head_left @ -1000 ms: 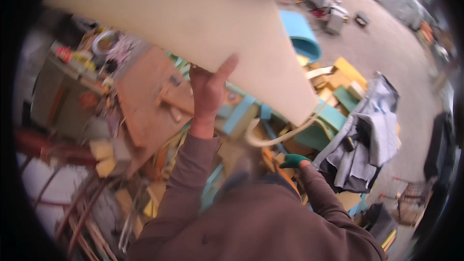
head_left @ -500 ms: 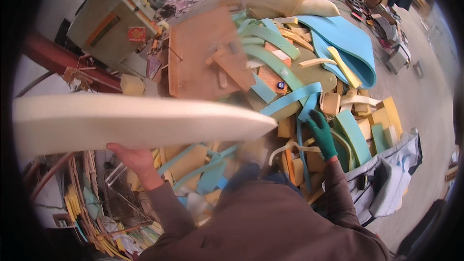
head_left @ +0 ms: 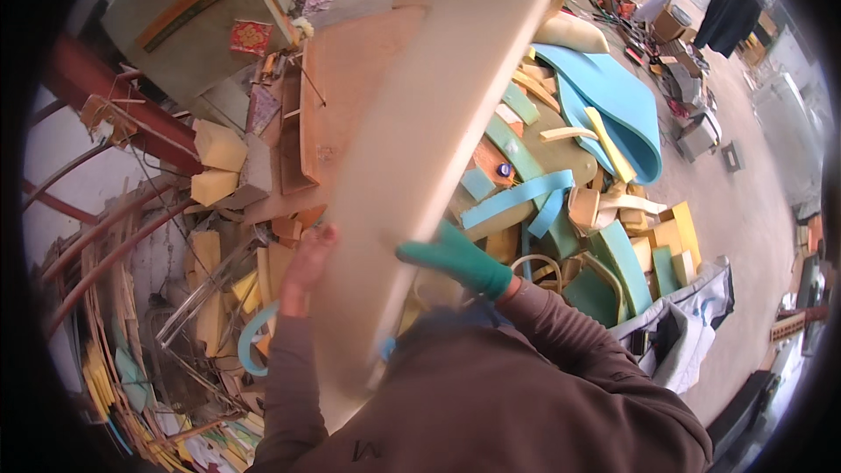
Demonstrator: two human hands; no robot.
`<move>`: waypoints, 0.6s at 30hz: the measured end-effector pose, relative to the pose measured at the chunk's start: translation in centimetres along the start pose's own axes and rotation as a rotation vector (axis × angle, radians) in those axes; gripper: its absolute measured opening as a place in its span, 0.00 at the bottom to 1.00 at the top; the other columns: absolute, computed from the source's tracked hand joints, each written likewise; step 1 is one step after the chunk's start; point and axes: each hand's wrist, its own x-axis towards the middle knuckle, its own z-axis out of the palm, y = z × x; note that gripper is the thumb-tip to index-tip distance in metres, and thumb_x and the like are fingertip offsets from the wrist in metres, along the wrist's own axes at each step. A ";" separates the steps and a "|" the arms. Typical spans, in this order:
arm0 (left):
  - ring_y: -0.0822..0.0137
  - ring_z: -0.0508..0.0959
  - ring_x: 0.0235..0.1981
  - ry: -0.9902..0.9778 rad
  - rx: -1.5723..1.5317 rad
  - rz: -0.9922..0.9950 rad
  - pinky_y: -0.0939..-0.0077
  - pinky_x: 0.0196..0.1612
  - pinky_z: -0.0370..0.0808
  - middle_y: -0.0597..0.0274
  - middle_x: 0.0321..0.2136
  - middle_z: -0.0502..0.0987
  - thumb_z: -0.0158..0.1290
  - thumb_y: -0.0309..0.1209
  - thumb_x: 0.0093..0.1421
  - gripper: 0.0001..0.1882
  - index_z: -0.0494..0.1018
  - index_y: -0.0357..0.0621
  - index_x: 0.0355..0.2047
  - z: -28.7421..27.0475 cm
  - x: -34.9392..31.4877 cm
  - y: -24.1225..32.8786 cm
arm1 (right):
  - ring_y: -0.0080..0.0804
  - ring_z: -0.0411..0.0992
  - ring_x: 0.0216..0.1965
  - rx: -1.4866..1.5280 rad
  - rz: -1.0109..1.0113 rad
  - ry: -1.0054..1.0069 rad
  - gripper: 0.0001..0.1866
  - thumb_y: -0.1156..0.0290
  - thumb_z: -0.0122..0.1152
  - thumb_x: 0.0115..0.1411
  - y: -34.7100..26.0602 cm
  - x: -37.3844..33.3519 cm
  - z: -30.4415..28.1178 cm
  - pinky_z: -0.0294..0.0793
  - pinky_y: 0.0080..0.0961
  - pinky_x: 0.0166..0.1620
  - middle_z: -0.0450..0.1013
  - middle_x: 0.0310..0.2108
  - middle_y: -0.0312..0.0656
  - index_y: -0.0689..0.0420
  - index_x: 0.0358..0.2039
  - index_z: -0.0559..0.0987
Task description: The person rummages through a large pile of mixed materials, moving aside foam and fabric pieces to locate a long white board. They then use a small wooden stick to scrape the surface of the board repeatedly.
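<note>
Left grip (head_left: pixel 309 261) and right grip (head_left: pixel 460 261) clasp the slab (head_left: pixel 403 158) edgewise, but its length beyond them could tip it.

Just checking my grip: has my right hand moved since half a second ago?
Yes: relative to the curled blue sheet, your right hand moved left, to the cream slab.
</note>
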 end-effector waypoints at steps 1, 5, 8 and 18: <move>0.62 0.76 0.55 0.047 0.045 -0.093 0.63 0.64 0.70 0.58 0.52 0.78 0.56 0.52 0.76 0.32 0.69 0.36 0.65 1.9 0.8 0.3 | 0.33 0.76 0.61 -0.091 -0.050 0.149 0.38 0.57 0.70 0.69 0.9 1.1 0.0 0.78 0.37 0.62 0.74 0.65 0.45 0.60 0.73 0.67; 0.49 0.69 0.69 0.129 0.165 0.090 0.56 0.73 0.63 0.44 0.66 0.71 0.59 0.50 0.73 0.39 0.64 0.34 0.72 7.7 2.0 3.5 | 0.27 0.77 0.49 -0.148 0.179 0.404 0.27 0.54 0.67 0.71 3.8 3.7 -2.6 0.79 0.32 0.51 0.80 0.49 0.39 0.63 0.61 0.78; 0.45 0.61 0.76 0.026 0.345 0.211 0.53 0.76 0.61 0.40 0.74 0.61 0.65 0.41 0.67 0.46 0.56 0.34 0.77 10.1 0.6 6.4 | 0.27 0.77 0.43 -0.174 0.000 0.548 0.39 0.45 0.70 0.67 5.2 6.5 -3.8 0.80 0.34 0.46 0.79 0.45 0.40 0.64 0.64 0.71; 0.25 0.75 0.58 0.243 0.605 0.079 0.43 0.60 0.75 0.23 0.59 0.72 0.60 0.23 0.60 0.42 0.56 0.29 0.73 15.5 10.7 5.7 | 0.38 0.82 0.51 0.044 0.038 0.227 0.32 0.47 0.64 0.73 2.6 10.4 -23.7 0.83 0.34 0.50 0.80 0.54 0.45 0.62 0.64 0.74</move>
